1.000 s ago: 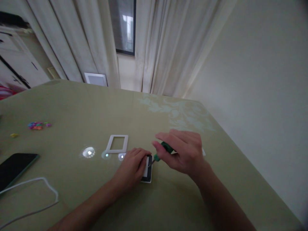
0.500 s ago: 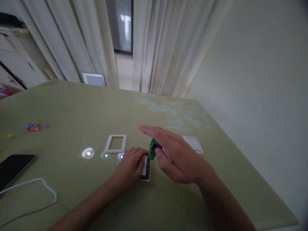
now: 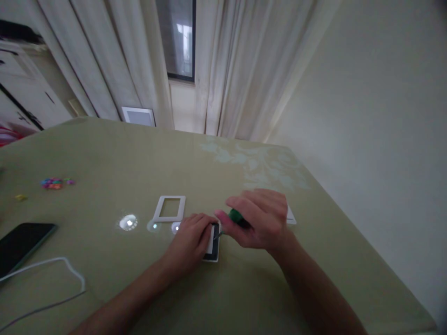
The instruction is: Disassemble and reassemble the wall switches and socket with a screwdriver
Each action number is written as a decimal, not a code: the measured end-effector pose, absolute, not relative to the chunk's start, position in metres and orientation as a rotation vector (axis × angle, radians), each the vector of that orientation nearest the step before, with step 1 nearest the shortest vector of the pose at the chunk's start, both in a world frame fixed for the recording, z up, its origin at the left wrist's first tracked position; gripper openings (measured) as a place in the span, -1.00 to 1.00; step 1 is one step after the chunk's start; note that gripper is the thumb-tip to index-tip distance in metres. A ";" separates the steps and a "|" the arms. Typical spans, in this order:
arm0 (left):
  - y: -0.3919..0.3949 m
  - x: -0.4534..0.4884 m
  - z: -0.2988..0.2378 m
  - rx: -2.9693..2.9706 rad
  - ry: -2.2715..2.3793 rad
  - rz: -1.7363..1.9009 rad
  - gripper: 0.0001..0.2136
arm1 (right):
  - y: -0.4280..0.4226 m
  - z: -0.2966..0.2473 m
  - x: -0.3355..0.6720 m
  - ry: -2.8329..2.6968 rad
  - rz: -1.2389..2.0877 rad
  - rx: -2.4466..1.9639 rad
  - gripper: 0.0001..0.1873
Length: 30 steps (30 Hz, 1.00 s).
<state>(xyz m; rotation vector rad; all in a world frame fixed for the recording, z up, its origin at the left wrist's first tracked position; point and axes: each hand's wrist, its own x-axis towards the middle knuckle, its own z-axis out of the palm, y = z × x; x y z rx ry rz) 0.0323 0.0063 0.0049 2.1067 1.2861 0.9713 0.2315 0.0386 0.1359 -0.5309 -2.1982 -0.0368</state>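
My left hand presses down on a small white and black switch module lying on the olive-green table. My right hand is closed round a green-handled screwdriver, whose thin metal tip touches the module's right edge. A white rectangular frame plate lies just beyond my left hand. A white flat cover plate peeks out behind my right hand.
A dark phone and a white cable lie at the left front. Small coloured bits sit at the far left. Curtains and a window stand behind the table; a pale wall runs along the right edge.
My right hand, whose fingers were stretched out half a second ago, has closed again round the screwdriver and brought its tip back to the module. My left hand has stayed put.
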 end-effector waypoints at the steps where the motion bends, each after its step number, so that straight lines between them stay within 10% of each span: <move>1: 0.006 0.032 0.005 2.100 1.289 0.966 -0.75 | 0.039 0.135 0.231 -2.172 -0.149 -0.542 -0.82; 5: 0.007 0.032 0.004 2.117 1.269 0.982 -0.78 | 0.039 0.136 0.229 -2.349 0.243 -0.597 -0.52; 10: 0.007 0.031 0.002 2.131 1.274 0.987 -0.78 | 0.040 0.135 0.230 -2.231 -0.012 -0.640 -0.82; 16: 0.008 0.031 0.001 2.143 1.287 0.956 -0.77 | 0.044 0.140 0.234 -2.358 0.309 -0.631 -0.53; 21: 0.008 0.031 0.000 2.138 1.283 0.975 -0.78 | 0.044 0.135 0.231 -2.185 -0.255 -0.699 -0.79; 25: 0.007 0.031 0.001 2.153 1.291 0.970 -0.78 | 0.042 0.141 0.230 -2.401 0.312 -0.594 -0.50; 30: 0.008 0.032 0.001 2.141 1.296 0.985 -0.76 | 0.042 0.135 0.229 -2.179 -0.163 -0.601 -0.86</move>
